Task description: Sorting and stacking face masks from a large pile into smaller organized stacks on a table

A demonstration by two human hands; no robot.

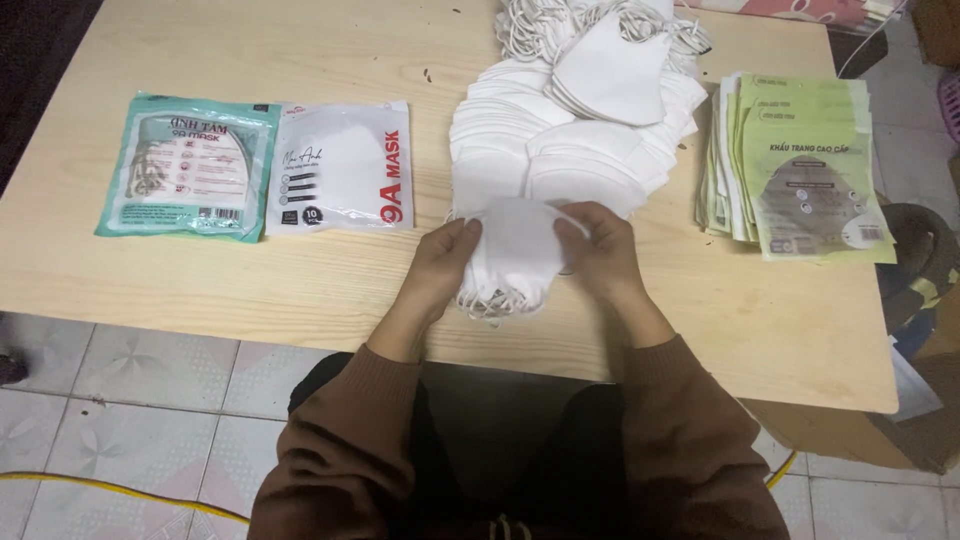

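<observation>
Left hand (440, 262) and right hand (598, 250), fingers clamped on a stack of white masks (515, 255) at the table's (300, 290) near edge.

- Bare table (300, 290) in front of the left hand (440, 270) & along the near edge: room to pass.
- Far left blocked by green mask packet (190, 165) w/ white mask packet (340, 165) touching it.
- Centre back: big pile of white masks (570, 130) just beyond both hands, no gap.
- Right hand (600, 250): open strip of wood betw. it & stack of green pouches (800, 170).
- Near right corner free.
</observation>
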